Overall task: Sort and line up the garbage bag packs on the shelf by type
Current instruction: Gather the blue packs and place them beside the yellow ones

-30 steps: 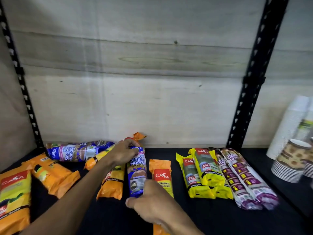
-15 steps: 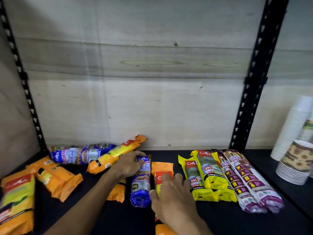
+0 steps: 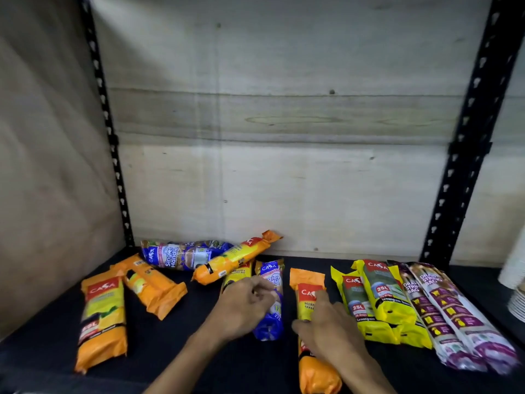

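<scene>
On the black shelf my left hand curls its fingers round a blue Singlet Handle pack that lies lengthwise. Just right of it, my right hand rests with fairly straight fingers on an orange Casa pack. A second blue pack lies crosswise at the back. An orange pack leans over it, and another is partly hidden by my left hand. Two orange packs lie at the left. Yellow packs and purple drawstring packs lie side by side at the right.
Black slotted uprights stand at the back corners against a wooden back wall. White paper cups and a stack of plates sit at the far right edge. The shelf's front strip lies between the orange packs.
My right hand left the lower end of the blue pack and settled on the orange pack to its right. My left hand slid down the blue pack toward me.
</scene>
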Tool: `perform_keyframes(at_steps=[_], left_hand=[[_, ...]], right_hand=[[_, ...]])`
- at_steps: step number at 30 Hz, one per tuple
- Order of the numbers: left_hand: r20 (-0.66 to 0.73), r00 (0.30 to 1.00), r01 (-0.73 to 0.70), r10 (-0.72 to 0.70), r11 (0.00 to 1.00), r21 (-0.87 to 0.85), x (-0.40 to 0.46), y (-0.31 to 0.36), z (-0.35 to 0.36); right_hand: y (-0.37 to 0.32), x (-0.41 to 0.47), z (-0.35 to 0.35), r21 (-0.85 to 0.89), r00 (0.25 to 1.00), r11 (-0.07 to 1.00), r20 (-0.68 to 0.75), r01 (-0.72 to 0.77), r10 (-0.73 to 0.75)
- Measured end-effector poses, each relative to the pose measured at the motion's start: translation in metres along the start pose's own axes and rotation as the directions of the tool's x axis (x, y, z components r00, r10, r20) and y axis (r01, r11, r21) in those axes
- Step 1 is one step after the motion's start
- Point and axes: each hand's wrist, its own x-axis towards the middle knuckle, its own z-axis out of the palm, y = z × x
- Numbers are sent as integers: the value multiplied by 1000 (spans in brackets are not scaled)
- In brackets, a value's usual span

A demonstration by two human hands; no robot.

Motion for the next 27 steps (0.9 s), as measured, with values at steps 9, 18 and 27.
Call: perform_keyframes(at_steps=[9, 18, 27], left_hand=[[108, 966, 259, -236, 844, -470, -2, 13, -24], [72, 922, 351, -380, 746, -566, -8, -38, -75], [-43, 821, 500, -569, 753, -427, -19, -80, -101]], right_hand=[[-33, -20, -2, 130, 943, 942, -170, 310, -287], [-87, -28, 41, 162, 907, 892, -90, 421, -412], [-109, -27, 79, 90, 881, 881, 49, 465, -470]])
